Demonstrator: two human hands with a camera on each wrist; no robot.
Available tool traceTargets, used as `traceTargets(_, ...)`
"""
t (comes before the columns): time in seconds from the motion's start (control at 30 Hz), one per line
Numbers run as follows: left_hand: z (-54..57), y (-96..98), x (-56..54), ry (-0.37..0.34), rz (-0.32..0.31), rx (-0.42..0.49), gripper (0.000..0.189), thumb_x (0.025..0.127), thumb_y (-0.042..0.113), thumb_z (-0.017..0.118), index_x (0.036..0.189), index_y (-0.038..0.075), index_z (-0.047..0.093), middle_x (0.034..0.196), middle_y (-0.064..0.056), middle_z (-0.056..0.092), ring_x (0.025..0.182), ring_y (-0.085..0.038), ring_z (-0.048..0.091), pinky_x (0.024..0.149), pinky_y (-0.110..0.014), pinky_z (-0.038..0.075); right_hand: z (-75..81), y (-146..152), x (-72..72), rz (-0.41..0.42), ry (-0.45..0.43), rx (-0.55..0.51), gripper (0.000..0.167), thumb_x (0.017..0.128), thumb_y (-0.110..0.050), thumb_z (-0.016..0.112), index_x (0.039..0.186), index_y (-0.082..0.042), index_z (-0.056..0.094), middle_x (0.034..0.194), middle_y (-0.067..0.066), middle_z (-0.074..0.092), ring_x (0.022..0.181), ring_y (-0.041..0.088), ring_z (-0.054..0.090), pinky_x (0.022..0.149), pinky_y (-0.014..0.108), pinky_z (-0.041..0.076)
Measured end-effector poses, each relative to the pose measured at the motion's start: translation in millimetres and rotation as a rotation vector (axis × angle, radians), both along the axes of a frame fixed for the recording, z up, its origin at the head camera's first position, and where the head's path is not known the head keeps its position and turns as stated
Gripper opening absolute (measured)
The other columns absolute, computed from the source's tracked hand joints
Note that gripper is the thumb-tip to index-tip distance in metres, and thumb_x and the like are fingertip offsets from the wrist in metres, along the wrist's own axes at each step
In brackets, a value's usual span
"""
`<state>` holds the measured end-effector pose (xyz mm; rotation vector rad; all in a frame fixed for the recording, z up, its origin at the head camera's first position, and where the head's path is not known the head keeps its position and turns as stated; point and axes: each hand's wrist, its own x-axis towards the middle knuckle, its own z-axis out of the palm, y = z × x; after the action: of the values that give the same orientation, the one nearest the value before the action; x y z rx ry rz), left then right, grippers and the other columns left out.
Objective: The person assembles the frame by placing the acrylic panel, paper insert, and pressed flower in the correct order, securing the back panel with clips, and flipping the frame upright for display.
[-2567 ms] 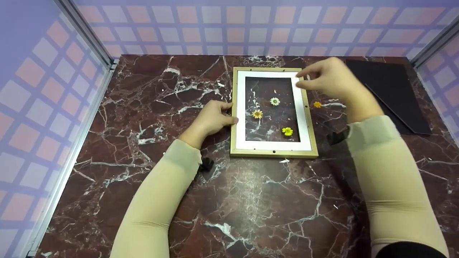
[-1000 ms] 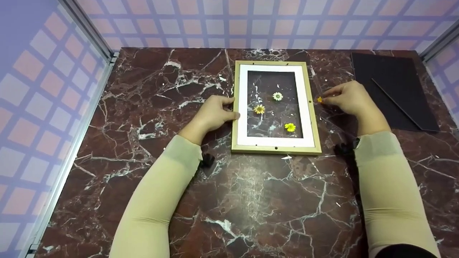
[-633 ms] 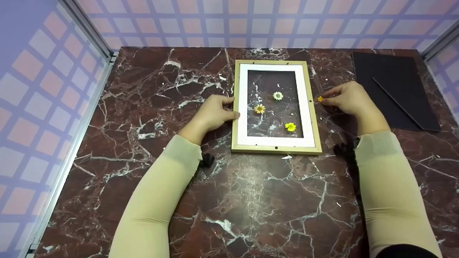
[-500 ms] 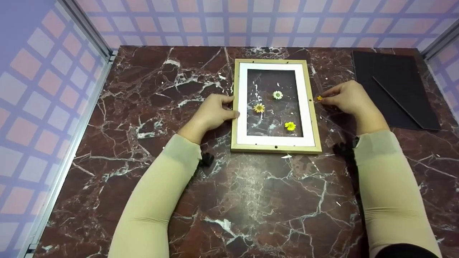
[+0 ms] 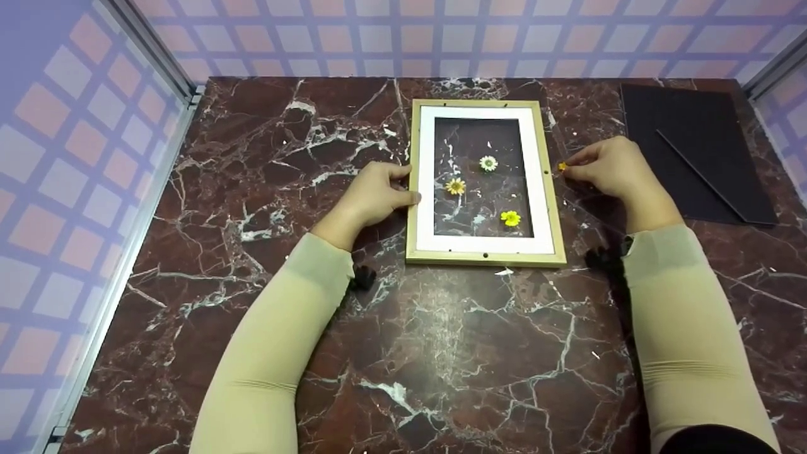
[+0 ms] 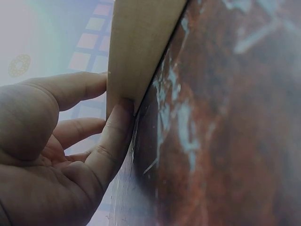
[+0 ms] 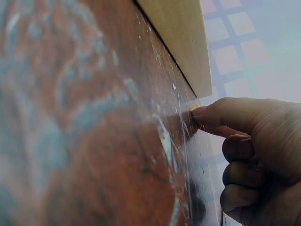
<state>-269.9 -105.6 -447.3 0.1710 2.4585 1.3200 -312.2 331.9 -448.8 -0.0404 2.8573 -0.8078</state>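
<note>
A gold-edged picture frame with a white mat lies on the marble-patterned table. Inside its dark opening sit a white flower, a pale yellow-orange flower and a bright yellow flower. My left hand grips the frame's left edge, its thumb over the rim; in the left wrist view a fingertip presses the wooden side. Just right of the frame, my right hand pinches a small orange flower between thumb and forefinger. The right wrist view shows its other fingers curled in, the flower mostly hidden.
Black boards lie at the back right, with a slanted edge across them. Small white scraps dot the table. Checkered walls stand behind and at both sides.
My right hand came down from over the frame's upper right corner to the orange flower and took it between its fingertips. My left hand stayed on the frame. The head view shifted slightly.
</note>
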Motion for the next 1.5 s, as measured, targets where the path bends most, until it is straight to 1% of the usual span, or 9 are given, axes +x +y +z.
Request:
traceTargets(0.2, -1.4, 0.0, -0.6, 0.013, 0.005, 0.029, 0.069, 0.100, 0.014, 0.086, 0.162, 0.002, 0.058, 0.144, -0.015, 0.078, 0.088, -0.009, 0.071, 0.080, -0.021, 0.060, 2.0, 0, 0.3, 0.004, 0.016, -0.001, 0.040, 0.103, -0.039, 0.083, 0.124, -0.006, 0.087, 0.120, 0.017, 0.086, 0.085, 0.005, 0.063, 0.069, 0.019, 0.048)
traceTargets(0.3, -1.7, 0.3, -0.3, 0.006, 0.008, 0.037, 0.070, 0.100, 0.014, 0.086, 0.162, 0.002, 0.057, 0.146, -0.015, 0.078, 0.091, -0.009, 0.072, 0.083, -0.022, 0.062, 3.0, -2, 0.4, 0.003, 0.015, -0.010, 0.041, 0.103, -0.041, 0.083, 0.124, -0.006, 0.087, 0.117, 0.015, 0.087, 0.083, 0.004, 0.063, 0.068, 0.018, 0.048)
traceTargets(0.53, -1.1, 1.2, 0.4, -0.001, 0.003, 0.034, 0.070, 0.100, 0.014, 0.085, 0.163, 0.002, 0.056, 0.152, -0.015, 0.075, 0.104, -0.018, 0.077, 0.096, -0.030, 0.066, 5.3, 0, 2.1, -0.012, 0.028, -0.021, 0.040, 0.103, -0.038, 0.082, 0.124, -0.005, 0.086, 0.115, 0.013, 0.087, 0.083, 0.006, 0.063, 0.065, 0.018, 0.048)
traceTargets(0.63, -0.7, 1.8, 0.4, 0.000, 0.000, 0.032, 0.070, 0.100, 0.014, 0.085, 0.163, 0.002, 0.056, 0.154, -0.015, 0.073, 0.107, -0.020, 0.078, 0.097, -0.031, 0.066, 7.5, 1, 2.8, -0.015, 0.045, -0.021, 0.039, 0.102, -0.037, 0.082, 0.124, -0.005, 0.086, 0.111, 0.009, 0.088, 0.083, 0.006, 0.061, 0.065, 0.017, 0.047)
traceTargets(0.87, 0.4, 0.8, 0.4, 0.005, 0.005, 0.024, 0.070, 0.100, 0.014, 0.085, 0.163, 0.002, 0.056, 0.156, -0.014, 0.072, 0.100, -0.016, 0.077, 0.087, -0.026, 0.065, 14.7, -2, 4.0, -0.030, 0.077, -0.040, 0.038, 0.102, -0.036, 0.083, 0.123, -0.004, 0.087, 0.092, -0.006, 0.080, 0.073, 0.010, 0.057, 0.059, 0.022, 0.046)
traceTargets(0.97, 0.8, 0.1, 0.3, 0.006, 0.002, 0.021, 0.070, 0.100, 0.014, 0.084, 0.163, 0.002, 0.056, 0.156, -0.014, 0.072, 0.101, -0.016, 0.077, 0.088, -0.027, 0.065, 17.5, -6, 5.8, -0.026, 0.096, -0.050, 0.040, 0.101, -0.039, 0.085, 0.122, -0.005, 0.087, 0.084, -0.013, 0.075, 0.072, 0.009, 0.056, 0.059, 0.022, 0.044)
traceTargets(1.07, 0.9, -0.8, -0.4, 0.004, 0.000, 0.013, 0.070, 0.100, 0.014, 0.085, 0.163, 0.002, 0.056, 0.157, -0.014, 0.072, 0.105, -0.018, 0.078, 0.094, -0.029, 0.066, 20.9, -12, 8.1, -0.015, 0.117, -0.068, 0.040, 0.101, -0.040, 0.087, 0.121, -0.006, 0.087, 0.075, -0.020, 0.067, 0.068, 0.008, 0.053, 0.058, 0.023, 0.043)
traceTargets(1.37, 0.6, -0.8, -0.8, 0.002, -0.009, 0.014, 0.070, 0.100, 0.014, 0.085, 0.163, 0.002, 0.056, 0.165, -0.014, 0.065, 0.116, -0.025, 0.079, 0.107, -0.034, 0.065, 31.8, -35, 17.1, 0.026, 0.138, -0.105, 0.033, 0.102, -0.034, 0.085, 0.120, -0.006, 0.088, 0.067, -0.011, 0.055, 0.056, 0.009, 0.041, 0.050, 0.026, 0.035)
traceTargets(1.5, -1.0, -0.2, 0.4, 0.009, -0.002, 0.017, 0.070, 0.100, 0.014, 0.085, 0.163, 0.001, 0.056, 0.162, -0.015, 0.067, 0.113, -0.022, 0.078, 0.105, -0.034, 0.065, 33.7, -45, 20.5, 0.057, 0.157, -0.120, 0.029, 0.101, -0.031, 0.086, 0.117, -0.007, 0.089, 0.068, -0.013, 0.059, 0.057, 0.007, 0.042, 0.051, 0.023, 0.035)
